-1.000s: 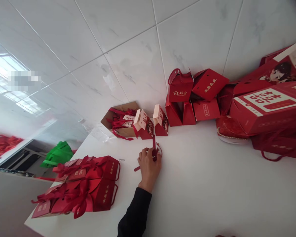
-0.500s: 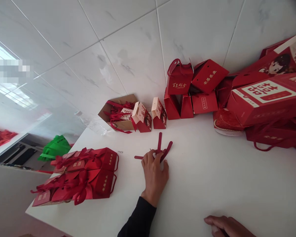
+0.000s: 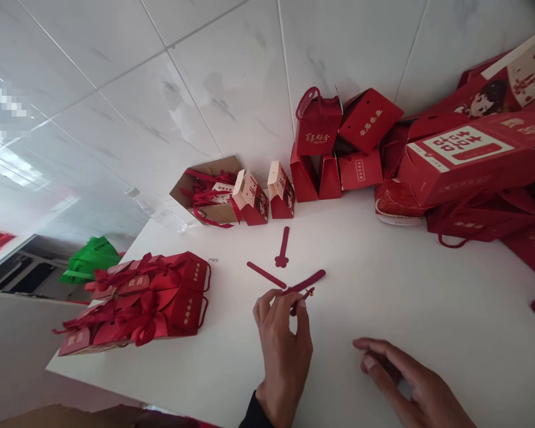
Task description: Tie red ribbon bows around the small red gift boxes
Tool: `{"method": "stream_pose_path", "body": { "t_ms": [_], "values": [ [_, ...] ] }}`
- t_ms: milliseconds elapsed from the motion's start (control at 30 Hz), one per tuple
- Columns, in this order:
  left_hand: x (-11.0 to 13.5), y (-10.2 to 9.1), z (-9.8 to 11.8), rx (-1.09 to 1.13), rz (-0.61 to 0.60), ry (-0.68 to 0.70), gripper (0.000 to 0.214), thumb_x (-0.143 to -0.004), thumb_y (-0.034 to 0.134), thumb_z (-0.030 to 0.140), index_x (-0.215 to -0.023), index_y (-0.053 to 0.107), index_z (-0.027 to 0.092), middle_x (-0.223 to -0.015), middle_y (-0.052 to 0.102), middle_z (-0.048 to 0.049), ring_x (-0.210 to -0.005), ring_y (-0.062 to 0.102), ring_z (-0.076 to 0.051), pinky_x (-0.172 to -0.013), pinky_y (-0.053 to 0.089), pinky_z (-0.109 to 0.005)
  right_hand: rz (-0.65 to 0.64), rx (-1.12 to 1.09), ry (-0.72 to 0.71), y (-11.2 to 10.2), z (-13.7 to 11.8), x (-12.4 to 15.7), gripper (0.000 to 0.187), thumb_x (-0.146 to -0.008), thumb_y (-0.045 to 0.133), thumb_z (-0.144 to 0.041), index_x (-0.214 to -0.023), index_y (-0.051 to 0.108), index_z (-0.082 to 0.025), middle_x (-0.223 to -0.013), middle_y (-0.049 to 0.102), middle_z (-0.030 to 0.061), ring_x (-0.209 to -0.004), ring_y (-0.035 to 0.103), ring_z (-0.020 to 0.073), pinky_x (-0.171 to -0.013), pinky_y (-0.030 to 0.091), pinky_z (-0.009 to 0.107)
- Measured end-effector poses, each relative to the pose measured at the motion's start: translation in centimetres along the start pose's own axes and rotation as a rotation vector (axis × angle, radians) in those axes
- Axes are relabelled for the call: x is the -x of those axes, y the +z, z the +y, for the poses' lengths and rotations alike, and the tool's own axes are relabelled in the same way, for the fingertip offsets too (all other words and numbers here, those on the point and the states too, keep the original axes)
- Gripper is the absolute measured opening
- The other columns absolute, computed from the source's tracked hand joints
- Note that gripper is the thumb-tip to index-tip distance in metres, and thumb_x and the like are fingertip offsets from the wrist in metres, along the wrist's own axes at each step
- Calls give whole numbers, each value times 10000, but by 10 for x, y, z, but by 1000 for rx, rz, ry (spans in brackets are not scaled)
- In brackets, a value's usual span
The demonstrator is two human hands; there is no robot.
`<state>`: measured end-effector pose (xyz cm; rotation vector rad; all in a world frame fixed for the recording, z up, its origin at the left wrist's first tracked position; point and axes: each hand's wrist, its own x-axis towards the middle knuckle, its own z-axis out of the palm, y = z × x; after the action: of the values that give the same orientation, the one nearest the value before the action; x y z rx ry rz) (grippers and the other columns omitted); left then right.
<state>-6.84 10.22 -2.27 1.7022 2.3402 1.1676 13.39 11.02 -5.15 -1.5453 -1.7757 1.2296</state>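
Note:
My left hand [image 3: 284,345] is closed in a pinch on a small dark red strip [image 3: 310,293] with a gold-coloured bit on its end. Just beyond the fingertips a longer dark red strip [image 3: 310,280] slants to the right; whether the fingers also hold it I cannot tell. A straight red strip [image 3: 266,275] lies on the table to the left of it. Further back lies a red strip with a flower-shaped end [image 3: 282,260]. On the right, my right hand [image 3: 403,377] is over the table, thumb and forefinger apart, holding nothing visible.
Red gift boxes with ribbon bows [image 3: 160,303] stand at the left of the white table [image 3: 352,267]. Along the tiled wall are a cardboard box of ribbons [image 3: 225,213], two small cream-and-red boxes [image 3: 282,193], stacked red boxes [image 3: 318,134] and a pile of larger ones [image 3: 472,160].
My left hand has drawn back towards me, lifting the small strip with the gold-coloured bit. The other strips now lie spread apart. My right hand has come further into view, its fingers parted.

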Motion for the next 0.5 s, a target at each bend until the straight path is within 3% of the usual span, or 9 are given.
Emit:
{"method": "stream_pose_path", "body": {
  "t_ms": [67,167,233,367,500],
  "values": [
    [9,-9,10,99,-34,-86,163,-981,550,197,-944,693,268,-856,711,-26,-956,635,-238,-819,509,-365,-32,-101,72,-2,-15,-4,456,-956,522,-645,-1134,750,-293,-833,779,20,-817,750,199,-522,549,194],
    [19,-18,25,260,-115,-225,134,-971,588,267,-939,717,285,-884,686,-23,-837,621,-202,-738,511,-326,-158,-234,79,-5,-34,-15,518,-944,517,-679,-1201,719,-278,-889,764,41,-796,717,206,-565,560,236],
    [24,-20,33,315,-164,-233,147,-963,591,274,-917,729,290,-837,667,-21,-814,605,-202,-728,500,-325,-209,-291,83,-7,-43,-19,524,-930,535,-689,-1210,708,-281,-934,760,43,-767,703,199,-630,579,270],
    [31,-19,40,384,-234,-208,175,-946,587,231,-895,745,287,-760,648,-25,-787,584,-211,-702,481,-334,-153,-308,109,-10,-57,-19,461,-914,575,-674,-1097,727,-279,-860,748,29,-734,678,194,-630,553,279],
    [36,-16,37,429,-296,-244,170,-927,600,226,-993,747,280,-797,659,-37,-815,587,-219,-758,494,-365,-179,-350,113,-11,-52,-17,423,-916,592,-655,-1024,726,-269,-817,740,25,-729,671,193,-659,554,279]
  ]
}}
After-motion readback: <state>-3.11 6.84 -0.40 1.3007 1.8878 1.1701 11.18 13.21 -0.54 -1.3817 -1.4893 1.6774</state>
